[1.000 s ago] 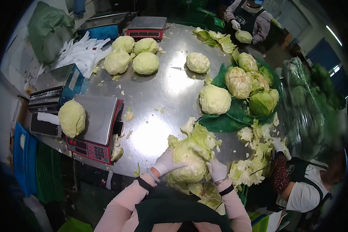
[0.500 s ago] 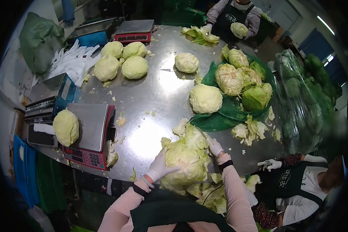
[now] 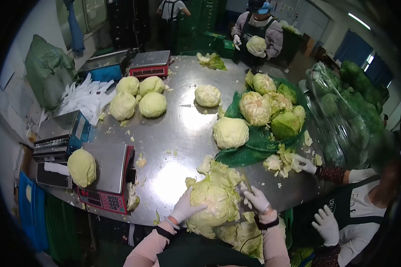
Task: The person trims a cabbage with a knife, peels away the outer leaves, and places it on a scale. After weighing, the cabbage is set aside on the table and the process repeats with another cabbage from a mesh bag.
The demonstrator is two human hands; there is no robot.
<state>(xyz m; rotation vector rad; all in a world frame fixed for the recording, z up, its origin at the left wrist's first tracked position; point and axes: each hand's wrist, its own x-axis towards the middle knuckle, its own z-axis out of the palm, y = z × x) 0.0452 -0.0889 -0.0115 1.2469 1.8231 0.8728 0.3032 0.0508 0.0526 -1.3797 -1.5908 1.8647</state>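
A cabbage with loose outer leaves lies at the table's near edge. My gloved left hand grips its left side, thumb across the top. My gloved right hand, just right of the cabbage, is closed around a slim knife pointing up and away; its handle is mostly hidden by the fingers. Peeled leaves hang below the cabbage at the edge. Beyond it, a trimmed cabbage rests by a green mesh bag under several untrimmed cabbages.
A red scale at left bears a cabbage. Several cabbages stand farther back, near another scale. At right a co-worker's gloved hand touches leaf scraps; across the table a person holds a cabbage.
My right hand has come off the cabbage's upper right side and now holds the knife beside it. The right co-worker's hand has reached the leaf scraps. The view has tilted up.
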